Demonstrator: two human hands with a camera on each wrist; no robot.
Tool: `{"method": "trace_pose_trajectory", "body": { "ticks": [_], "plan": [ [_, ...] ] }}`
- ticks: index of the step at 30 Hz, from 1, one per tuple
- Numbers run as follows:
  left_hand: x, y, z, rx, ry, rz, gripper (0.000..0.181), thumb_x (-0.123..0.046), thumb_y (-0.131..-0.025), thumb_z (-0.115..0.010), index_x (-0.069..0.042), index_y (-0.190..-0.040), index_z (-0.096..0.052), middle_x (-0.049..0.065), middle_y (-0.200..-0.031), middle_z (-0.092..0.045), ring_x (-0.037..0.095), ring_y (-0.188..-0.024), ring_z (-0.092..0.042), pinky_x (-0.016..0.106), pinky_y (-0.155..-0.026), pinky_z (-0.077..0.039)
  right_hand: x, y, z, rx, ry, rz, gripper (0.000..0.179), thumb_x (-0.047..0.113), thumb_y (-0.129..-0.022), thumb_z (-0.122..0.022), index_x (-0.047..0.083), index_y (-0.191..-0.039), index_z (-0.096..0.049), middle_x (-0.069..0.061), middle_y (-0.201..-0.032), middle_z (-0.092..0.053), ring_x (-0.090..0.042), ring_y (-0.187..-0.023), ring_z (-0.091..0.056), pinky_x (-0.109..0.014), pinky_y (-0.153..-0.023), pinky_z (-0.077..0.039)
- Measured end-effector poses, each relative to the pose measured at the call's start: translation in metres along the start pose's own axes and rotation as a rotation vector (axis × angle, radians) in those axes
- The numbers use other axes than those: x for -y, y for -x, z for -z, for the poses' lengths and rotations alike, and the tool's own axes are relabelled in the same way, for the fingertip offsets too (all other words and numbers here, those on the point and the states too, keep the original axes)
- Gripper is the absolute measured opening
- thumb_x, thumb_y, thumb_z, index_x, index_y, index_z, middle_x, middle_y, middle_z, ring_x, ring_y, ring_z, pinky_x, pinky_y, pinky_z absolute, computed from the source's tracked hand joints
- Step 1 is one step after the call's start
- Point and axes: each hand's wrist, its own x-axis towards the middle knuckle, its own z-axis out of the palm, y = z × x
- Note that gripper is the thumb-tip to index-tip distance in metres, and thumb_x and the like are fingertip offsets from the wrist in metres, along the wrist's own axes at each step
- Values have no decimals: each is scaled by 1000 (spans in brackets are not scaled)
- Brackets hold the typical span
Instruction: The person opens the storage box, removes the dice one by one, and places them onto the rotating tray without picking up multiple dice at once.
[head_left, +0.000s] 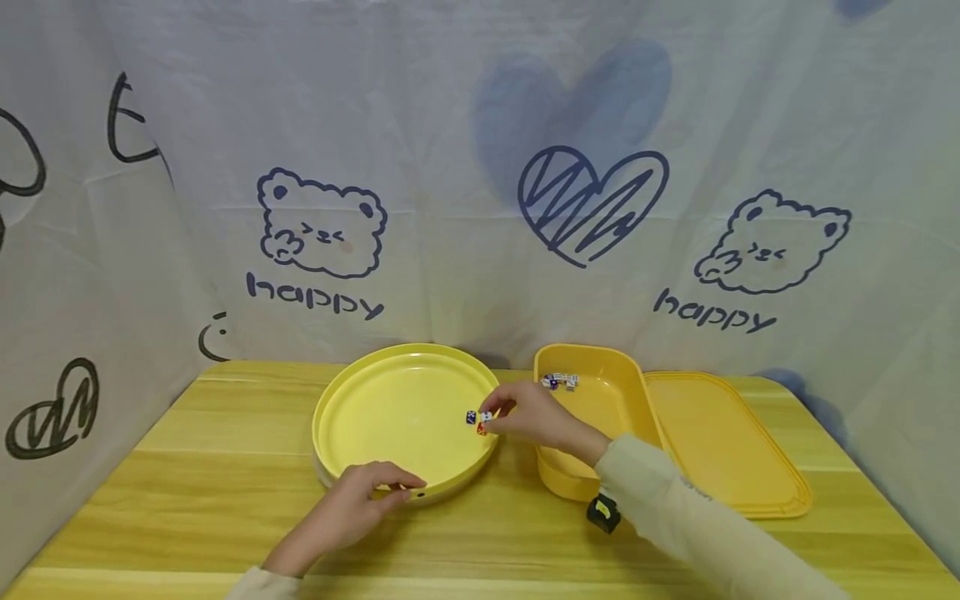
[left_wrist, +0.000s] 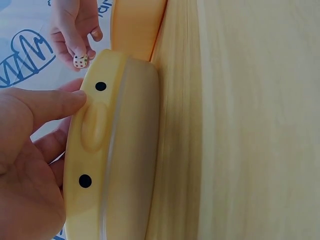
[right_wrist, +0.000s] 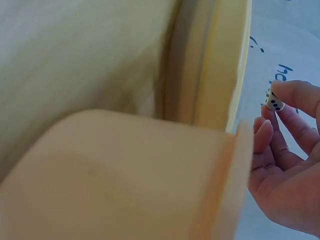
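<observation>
Die [head_left: 484,417]: in the head view I see it as a tiny white cube with dark pips, pinched at the fingertips of the right hand [head_left: 534,419] just above the right inner edge of the round yellow tray [head_left: 352,392]. Two more small dice, one blue [head_left: 470,417] and one red [head_left: 481,428], sit right beside it at the tray's edge. The left hand [head_left: 360,498] grips the tray's near rim, thumb on top. To the right stands a yellow box [head_left: 600,367] with a few dice [head_left: 561,381] in its far corner, and its yellow lid [head_left: 720,442] lies flat beside it on the wooden table [head_left: 187,467].

From the left wrist I see the die [left_wrist: 80,61] more clearly: white, rounded corners, coloured pips on the facing side, held between the right hand's [left_wrist: 75,25] thumb and finger. The left hand's [left_wrist: 25,150] thumb presses on the tray rim [left_wrist: 100,145], fingers curled beneath.

From the right wrist the die [right_wrist: 273,101] shows white with black pips, nipped between the right hand's [right_wrist: 287,165] thumb and forefinger; the other fingers curl loosely. The tray edge [right_wrist: 220,65] and the box wall [right_wrist: 125,175] fill the rest.
</observation>
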Motion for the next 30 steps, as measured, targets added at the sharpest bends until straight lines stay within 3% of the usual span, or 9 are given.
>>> {"method": "trace_pose_trajectory", "body": {
  "ticks": [9, 17, 30],
  "plan": [
    [0, 1, 1, 1, 7, -10, 18, -3, -91, -64, -8, -106, -73, 0, -100, -71, 14, -92, -63, 28, -76, -53, -1, 0, -13, 7, -12, 35, 17, 6, -81, -74, -2, -97, -72, -1, -86, -69, -7, -74, -57, -22, -69, -49],
    [-1, 1, 0, -1, 7, -18, 18, -4, -92, -64, -9, -106, -73, -1, -100, -71, 14, -93, -63, 28, -77, -53, 1, 0, -17, -10, -2, 22, 16, 9, -82, -76, 1, -95, -72, 4, -78, -65, -7, -72, -55, -22, -66, -48],
    [0, 0, 1, 7, 25, 0, 18, -4, -92, -63, -8, -106, -73, 1, -101, -71, 13, -90, -64, 27, -75, -53, -1, -1, -18, 25, -2, 31, 15, 7, -83, -75, 0, -96, -73, 0, -87, -69, -8, -74, -56, -21, -69, -49]
  ]
}}
